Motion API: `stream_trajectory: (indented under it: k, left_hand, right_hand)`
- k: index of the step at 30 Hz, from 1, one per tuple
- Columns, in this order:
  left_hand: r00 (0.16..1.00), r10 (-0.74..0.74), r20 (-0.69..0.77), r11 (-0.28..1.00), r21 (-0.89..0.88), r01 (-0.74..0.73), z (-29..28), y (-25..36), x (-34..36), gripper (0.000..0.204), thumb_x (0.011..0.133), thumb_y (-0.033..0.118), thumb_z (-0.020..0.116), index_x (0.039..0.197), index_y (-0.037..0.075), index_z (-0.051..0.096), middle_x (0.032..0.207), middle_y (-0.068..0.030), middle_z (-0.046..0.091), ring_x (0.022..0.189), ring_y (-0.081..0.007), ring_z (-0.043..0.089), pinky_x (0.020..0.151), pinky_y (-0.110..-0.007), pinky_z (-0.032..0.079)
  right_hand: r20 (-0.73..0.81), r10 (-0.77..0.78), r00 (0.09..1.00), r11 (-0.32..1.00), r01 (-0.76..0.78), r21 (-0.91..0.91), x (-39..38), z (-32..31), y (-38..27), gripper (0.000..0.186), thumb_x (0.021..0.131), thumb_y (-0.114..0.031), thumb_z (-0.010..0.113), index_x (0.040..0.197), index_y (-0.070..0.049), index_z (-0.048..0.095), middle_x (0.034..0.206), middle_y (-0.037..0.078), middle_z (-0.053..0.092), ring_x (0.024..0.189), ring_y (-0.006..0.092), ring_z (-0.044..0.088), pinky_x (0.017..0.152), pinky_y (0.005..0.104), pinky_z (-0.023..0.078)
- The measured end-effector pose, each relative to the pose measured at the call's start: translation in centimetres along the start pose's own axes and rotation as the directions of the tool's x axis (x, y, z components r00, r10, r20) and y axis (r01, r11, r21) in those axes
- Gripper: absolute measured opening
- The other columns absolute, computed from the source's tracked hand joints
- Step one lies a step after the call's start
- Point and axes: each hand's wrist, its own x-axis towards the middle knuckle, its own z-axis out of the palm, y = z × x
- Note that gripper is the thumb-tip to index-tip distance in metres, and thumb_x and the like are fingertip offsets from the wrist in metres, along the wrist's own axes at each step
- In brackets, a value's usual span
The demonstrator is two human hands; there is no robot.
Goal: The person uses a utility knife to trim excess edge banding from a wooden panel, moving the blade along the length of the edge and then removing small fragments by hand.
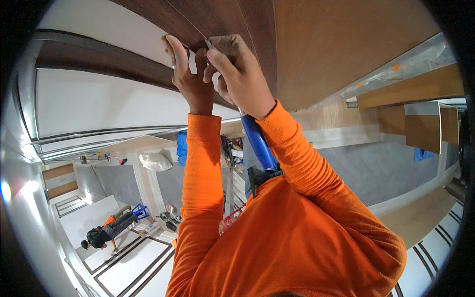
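Pinched in my right hand is a slim pointed metal tool, its tip against a seam in the dark brown wood panel overhead. Below that hand, in line with the tip, a blue handle-like piece runs toward my body; my hand hides whether the two are one. My left hand is raised beside the tip, holding nothing visible. Its fingers are stretched up toward the panel's edge, its thumb near my right fingers.
A tan board adjoins the dark panel on the right. White wall panels with dark trim stand left. Below are grey flooring, a white sack and blue plastic. Another person works by a blue stool, lower left.
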Motion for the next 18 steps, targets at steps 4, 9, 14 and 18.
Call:
stream_trajectory:
  k: [4,9,14,18]
  left_hand:
    - [0.999,-0.032,0.021,0.995,-0.089,0.034,-0.1,0.7,-0.1,0.086,0.090,0.013,0.071,0.162,0.009,0.026,0.163,-0.0257,0.030,0.149,-0.0448,0.030,0.118,-0.049,0.038]
    - [0.999,-0.050,0.013,0.994,-0.100,0.051,-0.1,0.9,-0.1,0.086,0.088,0.012,0.072,0.162,0.007,0.027,0.162,-0.0261,0.030,0.148,-0.0458,0.030,0.117,-0.049,0.039]
    - [0.998,-0.061,0.008,0.994,-0.086,0.061,0.1,1.2,-0.1,0.083,0.091,0.012,0.071,0.161,0.006,0.027,0.162,-0.0268,0.030,0.148,-0.0458,0.031,0.116,-0.048,0.041]
    - [1.000,-0.023,-0.006,0.999,-0.024,0.022,0.0,1.5,0.0,0.081,0.092,0.011,0.069,0.161,0.006,0.027,0.153,-0.0264,0.042,0.140,-0.0408,0.043,0.108,-0.044,0.046]
  right_hand:
    - [-0.001,-0.019,1.000,1.000,0.019,-0.015,0.0,-0.2,0.4,0.022,0.102,-0.016,0.061,0.116,0.000,0.056,0.073,0.009,0.072,0.055,0.0101,0.063,0.044,0.0275,0.046]
    - [-0.018,-0.043,0.999,0.998,0.043,-0.036,-0.2,-0.2,0.3,0.024,0.101,-0.016,0.062,0.118,0.001,0.059,0.073,0.009,0.072,0.054,0.0096,0.063,0.046,0.0277,0.047]
    - [-0.095,-0.215,0.972,0.956,0.189,-0.226,-0.2,0.6,0.8,0.026,0.101,-0.016,0.063,0.119,0.001,0.060,0.073,0.009,0.071,0.057,0.0101,0.065,0.048,0.0273,0.049]
    - [-0.027,-0.039,0.999,0.999,0.039,-0.031,0.0,-0.5,0.5,0.023,0.100,-0.016,0.064,0.116,0.001,0.061,0.073,0.009,0.072,0.061,0.0112,0.068,0.050,0.0269,0.050]
